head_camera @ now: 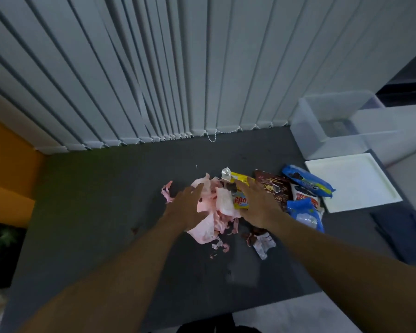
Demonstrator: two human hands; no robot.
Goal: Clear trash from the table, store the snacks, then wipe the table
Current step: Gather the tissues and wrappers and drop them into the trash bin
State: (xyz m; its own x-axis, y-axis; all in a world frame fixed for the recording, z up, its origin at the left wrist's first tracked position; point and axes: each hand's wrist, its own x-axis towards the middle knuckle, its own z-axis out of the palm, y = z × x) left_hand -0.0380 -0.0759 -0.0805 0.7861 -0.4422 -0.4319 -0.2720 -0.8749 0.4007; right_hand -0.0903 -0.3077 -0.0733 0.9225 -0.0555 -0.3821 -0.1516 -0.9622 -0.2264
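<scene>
Both hands reach over the trash pile at mid-tabletop; left hand (186, 207) is spread flat, fingers apart, resting on the pink paper (208, 222), gripping nothing; right hand (255, 205) is likewise spread wide, palm down, covering part of the yellow wrapper (240, 200), with no grasp visible. Tabletop (101, 212) is dark grey; pink scraps (166, 193) lie just left of the pile, and a torn silver wrapper (263, 245) lies near its front right. Snacks sit right of the pile, touching one another: brown packet (275, 188), blue packet (308, 180) behind, a second blue packet (306, 216) in front. White lid (353, 182) lies flat just right of the snacks; clear bin (334, 123) stands behind the lid, open at the top. Vertical blinds (154, 68) hang behind the tabletop.
</scene>
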